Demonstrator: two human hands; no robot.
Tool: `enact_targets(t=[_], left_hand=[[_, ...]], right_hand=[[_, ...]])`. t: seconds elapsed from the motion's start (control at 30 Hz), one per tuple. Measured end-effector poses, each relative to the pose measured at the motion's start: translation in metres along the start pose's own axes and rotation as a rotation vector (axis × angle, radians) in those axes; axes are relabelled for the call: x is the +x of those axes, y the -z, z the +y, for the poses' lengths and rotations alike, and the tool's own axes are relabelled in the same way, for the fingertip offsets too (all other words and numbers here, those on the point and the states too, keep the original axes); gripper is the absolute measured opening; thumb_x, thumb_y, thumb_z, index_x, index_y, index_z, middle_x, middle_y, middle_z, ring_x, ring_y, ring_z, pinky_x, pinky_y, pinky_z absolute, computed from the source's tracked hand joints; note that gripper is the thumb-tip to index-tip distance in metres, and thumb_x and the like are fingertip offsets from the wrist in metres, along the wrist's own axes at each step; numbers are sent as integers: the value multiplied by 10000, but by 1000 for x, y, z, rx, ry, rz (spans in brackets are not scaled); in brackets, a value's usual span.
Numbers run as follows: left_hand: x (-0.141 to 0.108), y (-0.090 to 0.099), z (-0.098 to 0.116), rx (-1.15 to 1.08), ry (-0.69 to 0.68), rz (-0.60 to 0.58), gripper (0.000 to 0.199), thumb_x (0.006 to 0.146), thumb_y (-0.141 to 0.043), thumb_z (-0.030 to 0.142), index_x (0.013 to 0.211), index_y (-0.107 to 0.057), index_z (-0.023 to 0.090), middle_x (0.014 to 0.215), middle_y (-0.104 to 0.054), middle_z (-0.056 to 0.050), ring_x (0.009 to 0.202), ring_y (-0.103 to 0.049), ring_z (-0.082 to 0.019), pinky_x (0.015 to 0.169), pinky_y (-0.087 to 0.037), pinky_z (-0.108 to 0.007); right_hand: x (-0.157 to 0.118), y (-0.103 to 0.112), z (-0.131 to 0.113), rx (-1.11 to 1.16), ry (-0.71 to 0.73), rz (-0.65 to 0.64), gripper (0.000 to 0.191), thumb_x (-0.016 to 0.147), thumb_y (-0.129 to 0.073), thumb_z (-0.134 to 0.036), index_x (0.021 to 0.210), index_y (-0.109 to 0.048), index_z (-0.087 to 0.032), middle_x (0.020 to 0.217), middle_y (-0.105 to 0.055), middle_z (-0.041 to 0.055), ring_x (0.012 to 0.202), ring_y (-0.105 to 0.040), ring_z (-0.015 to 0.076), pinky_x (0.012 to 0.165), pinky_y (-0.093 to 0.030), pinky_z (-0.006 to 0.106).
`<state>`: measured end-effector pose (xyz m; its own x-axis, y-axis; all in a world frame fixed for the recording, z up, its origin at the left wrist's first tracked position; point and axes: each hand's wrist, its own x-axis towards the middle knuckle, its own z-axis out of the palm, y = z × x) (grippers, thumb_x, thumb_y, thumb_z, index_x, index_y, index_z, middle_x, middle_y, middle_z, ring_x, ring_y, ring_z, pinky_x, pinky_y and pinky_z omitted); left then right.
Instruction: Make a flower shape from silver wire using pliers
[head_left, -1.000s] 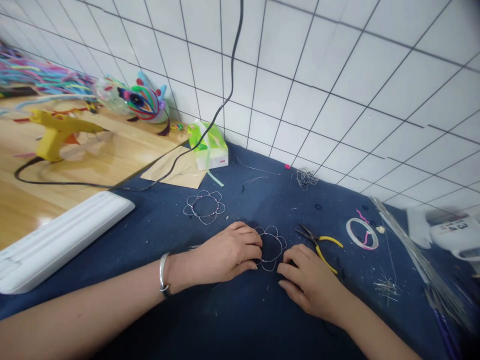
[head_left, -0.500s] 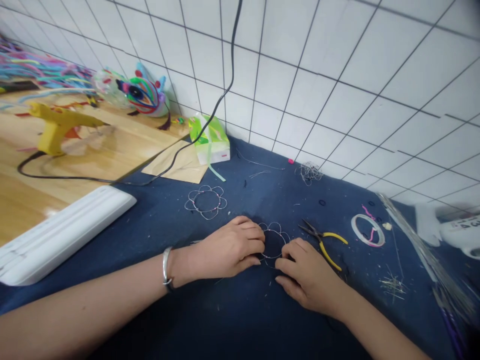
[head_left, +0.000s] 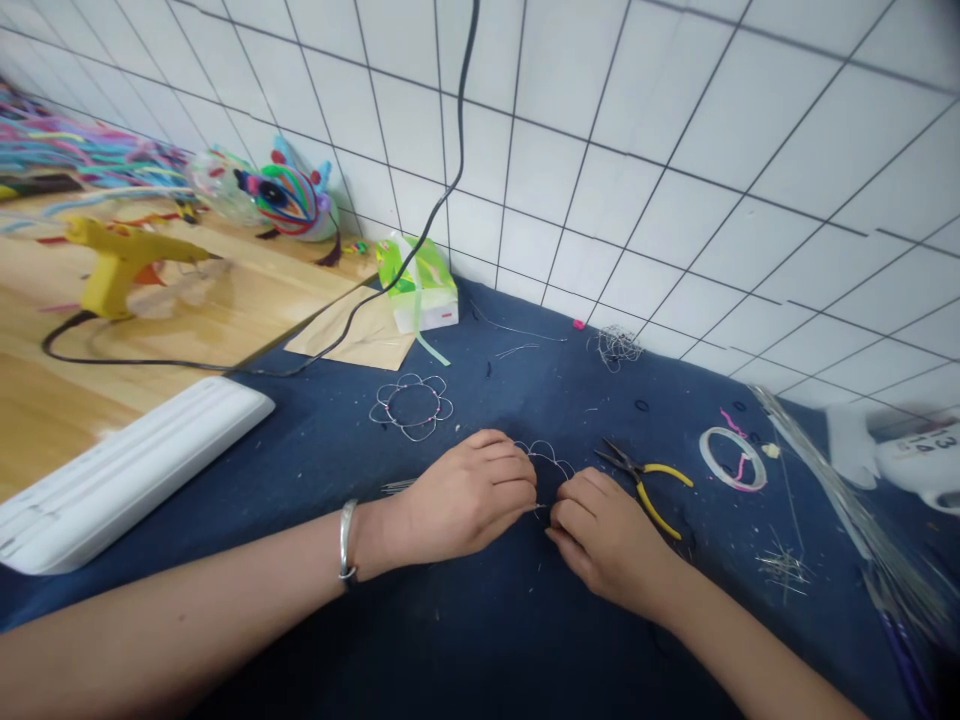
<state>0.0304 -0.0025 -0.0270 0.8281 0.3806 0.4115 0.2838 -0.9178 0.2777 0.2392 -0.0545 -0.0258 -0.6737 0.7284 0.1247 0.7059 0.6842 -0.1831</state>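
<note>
Between my hands is a flower-shaped wire frame (head_left: 551, 457), a thin silver ring with looped petals; its near part is hidden by my fingers. My left hand (head_left: 480, 492), with a silver bangle (head_left: 346, 540) at the wrist, is closed on the frame's left side. Pinched on the right side of the same frame is my right hand (head_left: 600, 525), thumb and fingers together. A second wire flower (head_left: 412, 407) with small pink spots lies flat beyond my left hand. Pliers with yellow handles (head_left: 651, 484) rest just past my right hand, jaws apart.
A yellow glue gun (head_left: 124, 265) stands on the wooden surface at left, its black cord (head_left: 352, 320) crossing the blue cloth. Nearby are a white device (head_left: 142, 470) and a tissue pack (head_left: 421, 285). Right lie a tape ring (head_left: 705, 455), wire scraps (head_left: 784, 570) and long wires (head_left: 832, 480).
My hands have come slightly closer together on the wire frame, and the fingers of both have closed in more. The view has shifted slightly; the other things lie as before.
</note>
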Motion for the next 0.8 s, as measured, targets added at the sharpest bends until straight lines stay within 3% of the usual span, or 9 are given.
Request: enact_targets(t=[0.2,0.4,0.8], left_hand=[[0,2,-2,5,3,53,172,859,-426,154,937,-576,186,1003,-618,-21,983,-505,-164,853,-363,-324],[-1,-4,-4,21,-58,-64,176,862,-423,148,879,-594,187,976,-624,-32,941,-529,-162,850,-362,-314],[-6,-8,-1,-33,-38,-91,184,854,-421,138,844,-597,191,920,-640,-33,899,-574,-150,856,-403,-296]], right_hand=[[-1,-2,6,-81,34,125,141,845,-415,-134,827,-554,-152,857,-538,69,790,-453,173,727,-386,346],[-9,-8,10,-168,95,64,209,865,-374,-108,951,-560,-149,892,-560,77,815,-466,180,709,-400,339],[-19,-5,6,-24,33,-9,262,810,-437,-98,1042,-548,-148,906,-569,76,875,-485,198,735,-422,359]])
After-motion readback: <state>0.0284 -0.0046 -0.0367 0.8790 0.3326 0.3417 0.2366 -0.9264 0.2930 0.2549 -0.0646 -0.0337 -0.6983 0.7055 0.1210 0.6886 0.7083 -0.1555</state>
